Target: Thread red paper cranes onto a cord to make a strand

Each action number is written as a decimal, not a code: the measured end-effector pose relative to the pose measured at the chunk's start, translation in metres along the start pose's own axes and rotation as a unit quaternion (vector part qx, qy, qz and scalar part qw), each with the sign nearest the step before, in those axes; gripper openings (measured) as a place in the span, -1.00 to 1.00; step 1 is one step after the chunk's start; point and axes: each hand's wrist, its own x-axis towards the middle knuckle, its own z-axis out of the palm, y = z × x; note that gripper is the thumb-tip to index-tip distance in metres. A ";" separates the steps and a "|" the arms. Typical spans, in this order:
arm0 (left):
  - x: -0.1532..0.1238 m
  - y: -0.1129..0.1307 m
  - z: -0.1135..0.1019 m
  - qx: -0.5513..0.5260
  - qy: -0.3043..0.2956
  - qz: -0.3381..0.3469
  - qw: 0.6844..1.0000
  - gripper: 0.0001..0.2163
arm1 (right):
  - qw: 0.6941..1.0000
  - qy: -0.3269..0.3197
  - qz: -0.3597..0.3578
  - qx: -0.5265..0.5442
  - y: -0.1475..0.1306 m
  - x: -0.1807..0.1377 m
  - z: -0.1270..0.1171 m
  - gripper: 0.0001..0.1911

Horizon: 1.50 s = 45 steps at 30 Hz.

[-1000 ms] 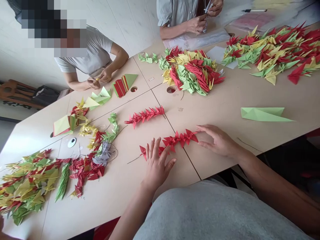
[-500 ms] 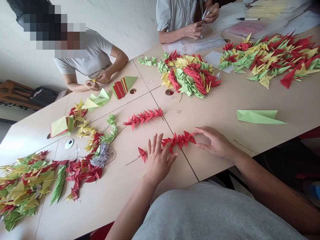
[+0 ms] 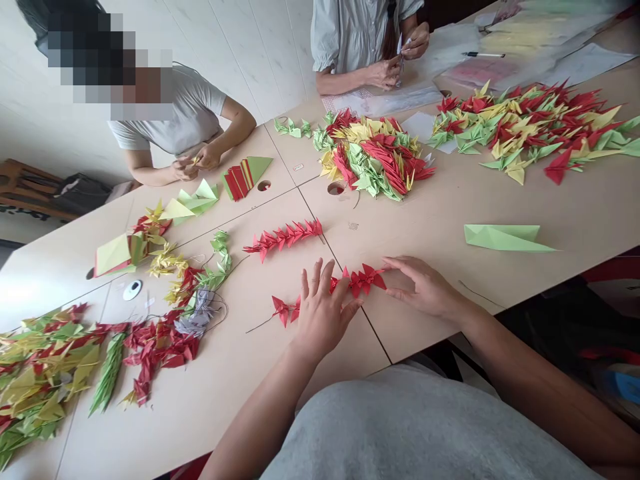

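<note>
A string of red folded paper cranes (image 3: 359, 281) lies on the table in front of me, a thin dark wire or thread (image 3: 259, 326) trailing from its left end. My left hand (image 3: 323, 310) is over the middle of the string with fingers spread, hiding some of the cranes. At the string's right end is my right hand (image 3: 423, 285), its thumb and fingers apart and the fingertips close to the last crane. Just beyond lies a second row of red paper cranes (image 3: 285, 238). A folded green paper strip (image 3: 505, 237) rests to the right.
Piles of red, yellow and green paper cranes lie at the back centre (image 3: 375, 157), back right (image 3: 530, 127) and left (image 3: 45, 373). Two people sit across the table (image 3: 425, 213), folding paper by hand. Stacked paper sheets (image 3: 120, 253) stand at the left.
My left hand has shifted slightly right along the red string, showing more of the cranes at its left end. My right hand stays by the right end. The view has shifted slightly.
</note>
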 end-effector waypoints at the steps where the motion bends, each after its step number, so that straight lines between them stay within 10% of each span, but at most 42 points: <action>1: 0.001 0.001 0.000 0.000 -0.002 0.006 1.000 -0.69 | 1.000 0.001 0.000 0.000 0.000 0.000 0.000 -0.45; 20: 0.018 0.014 -0.002 -0.035 -0.038 0.073 0.996 -0.66 | 1.000 0.008 -0.015 0.000 -0.001 0.000 0.001 -0.43; 34: -0.062 -0.050 0.004 -0.005 -0.047 -0.081 0.996 -0.36 | 1.000 0.001 -0.020 -0.014 0.003 -0.002 0.002 -0.46; 45: -0.045 -0.051 0.018 0.013 -0.014 -0.067 0.998 -0.57 | 1.000 0.010 -0.001 -0.011 -0.021 0.010 0.029 -0.38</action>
